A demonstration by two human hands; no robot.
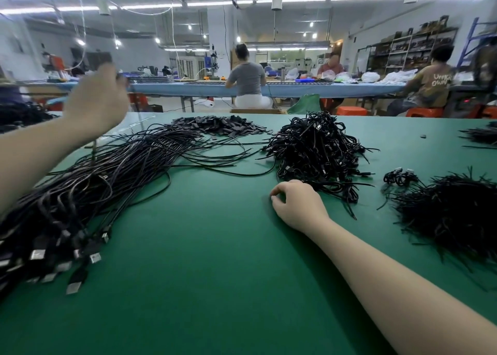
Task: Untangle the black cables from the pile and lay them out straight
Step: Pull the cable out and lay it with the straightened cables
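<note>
The left hand (98,99) was up high, pinching one thin black cable (93,150) (blurry); the right hand (297,204) lay curled, holding nothing, on the green table (204,247) beside the tangled black cable pile (317,150).

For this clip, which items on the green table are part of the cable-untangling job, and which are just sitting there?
In the job:
- tangled cable pile
- straightened cables, USB plugs nearest the camera
- left hand, raised, blurred
- right hand, curled on the table beside the pile

Lying about:
- heap of small black pieces
- heap of thin black strips
- small coiled bundle
- green table
</note>
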